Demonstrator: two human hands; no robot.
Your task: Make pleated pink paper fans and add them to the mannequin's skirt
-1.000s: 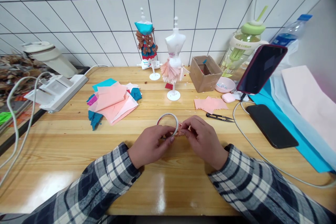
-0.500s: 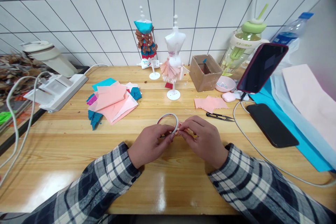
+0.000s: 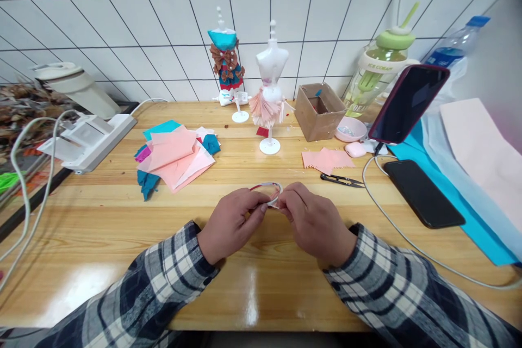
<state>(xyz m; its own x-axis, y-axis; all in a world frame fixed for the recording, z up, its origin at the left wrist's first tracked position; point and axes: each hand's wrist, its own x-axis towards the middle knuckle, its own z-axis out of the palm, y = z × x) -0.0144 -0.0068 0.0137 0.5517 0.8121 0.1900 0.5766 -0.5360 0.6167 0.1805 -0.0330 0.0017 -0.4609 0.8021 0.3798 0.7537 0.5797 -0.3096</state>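
My left hand (image 3: 234,224) pinches a thin white ring, a roll of tape by its look (image 3: 267,184), near the middle of the wooden table. Close against its right side, my right hand (image 3: 316,221) has its fingertips pressed together on a small bit of pink material (image 3: 275,194) at the ring. The fingers hide most of that bit. Beyond the hands stands a white dress form (image 3: 272,62) with a pleated pink skirt (image 3: 266,110). Black thread snips (image 3: 341,180) and a fringed pink piece (image 3: 327,160) lie to the right of the hands.
Pink and blue sheets (image 3: 175,155) lie at the left, near a white power strip (image 3: 92,141). A cardboard box (image 3: 319,113), a pink dish (image 3: 350,129), a propped phone (image 3: 410,103) and a flat black phone (image 3: 424,194) stand or lie right. A white cable curves beside them.
The ring has tilted flatter and shifted slightly right. My right hand's fingers have curled in closer around the pink bit, and my left hand has turned a little.
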